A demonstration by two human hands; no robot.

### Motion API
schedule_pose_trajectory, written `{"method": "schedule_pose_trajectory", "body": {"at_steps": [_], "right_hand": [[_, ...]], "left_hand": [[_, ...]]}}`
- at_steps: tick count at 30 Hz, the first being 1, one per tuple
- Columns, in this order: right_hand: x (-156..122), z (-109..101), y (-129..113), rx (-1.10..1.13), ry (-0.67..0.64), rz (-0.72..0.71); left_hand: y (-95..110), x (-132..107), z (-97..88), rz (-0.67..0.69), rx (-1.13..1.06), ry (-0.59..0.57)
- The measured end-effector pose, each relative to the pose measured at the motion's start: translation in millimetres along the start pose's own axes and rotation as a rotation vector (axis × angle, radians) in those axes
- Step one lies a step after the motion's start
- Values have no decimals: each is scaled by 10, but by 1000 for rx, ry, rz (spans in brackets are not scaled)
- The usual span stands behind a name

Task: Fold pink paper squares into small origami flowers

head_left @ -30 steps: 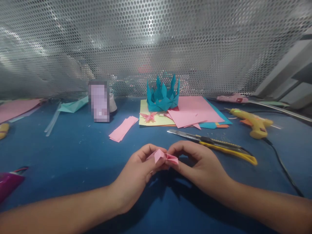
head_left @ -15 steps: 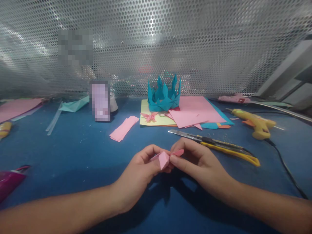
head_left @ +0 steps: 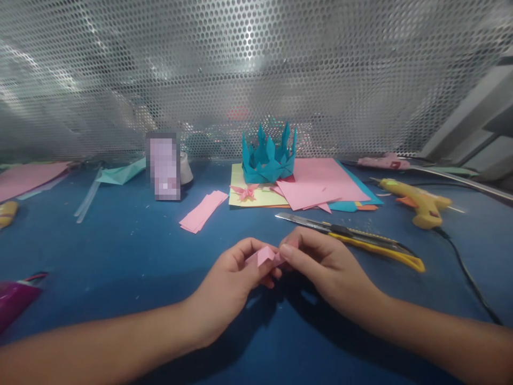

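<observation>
Blue tabletop [head_left: 120,251] | coloured sheets [head_left: 320,187] stacked at far edge, centre | pink strips [head_left: 202,211] laid left of them | utility knife [head_left: 352,238] laid nearer | glue gun [head_left: 419,202] seen toward right edge

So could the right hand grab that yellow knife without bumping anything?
Probably yes. The right hand sits just in front of the yellow knife, with only bare blue table between them. But both hands pinch the small pink paper, so it would have to let go first.
</observation>
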State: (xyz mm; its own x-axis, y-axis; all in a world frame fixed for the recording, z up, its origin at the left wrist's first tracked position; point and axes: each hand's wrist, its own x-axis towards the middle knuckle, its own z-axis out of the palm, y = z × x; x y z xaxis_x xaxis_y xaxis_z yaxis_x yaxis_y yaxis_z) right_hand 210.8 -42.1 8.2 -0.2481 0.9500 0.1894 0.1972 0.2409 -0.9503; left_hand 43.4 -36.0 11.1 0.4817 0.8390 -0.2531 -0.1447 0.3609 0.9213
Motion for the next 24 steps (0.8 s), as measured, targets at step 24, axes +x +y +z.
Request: {"method": "schedule_pose_trajectory", "body": {"at_steps": [24], "right_hand": [[11,-12,13,-146,64,30]], "left_hand": [[11,22,-56,51,263,38]]}}
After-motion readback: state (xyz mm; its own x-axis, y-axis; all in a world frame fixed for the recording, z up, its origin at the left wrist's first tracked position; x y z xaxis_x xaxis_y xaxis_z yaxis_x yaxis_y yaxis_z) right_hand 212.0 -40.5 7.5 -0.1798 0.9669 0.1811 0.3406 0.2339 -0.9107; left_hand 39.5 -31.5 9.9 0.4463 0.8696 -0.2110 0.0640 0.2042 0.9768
